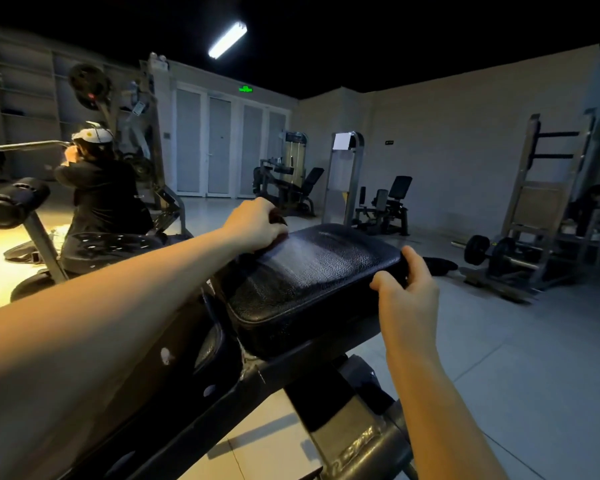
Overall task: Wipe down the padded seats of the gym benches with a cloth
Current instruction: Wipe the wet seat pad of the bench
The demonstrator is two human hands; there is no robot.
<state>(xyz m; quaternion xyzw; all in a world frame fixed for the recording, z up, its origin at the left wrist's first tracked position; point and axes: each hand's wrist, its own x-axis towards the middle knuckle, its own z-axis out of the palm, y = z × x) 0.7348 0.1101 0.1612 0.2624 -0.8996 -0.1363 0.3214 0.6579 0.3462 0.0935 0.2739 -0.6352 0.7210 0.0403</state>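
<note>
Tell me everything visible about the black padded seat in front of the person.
The padded seat is a black rectangle with rounded corners, in a pebbled, leather-like cover with a seam along its edge. It sits on a dark metal frame. A pale, wet-looking streak crosses its top. The left hand holds a dark cloth at its far corner; the right hand grips its right edge.

Light: tube lamp (227,39), 12 o'clock.
Doors: pale, 11 o'clock, green sign (245,89) above.
Floor: grey tiles (534,341).
Machines: 1 o'clock, by wall (447,133); barbell (489,251) + rack (541,202), 3 o'clock.
</note>
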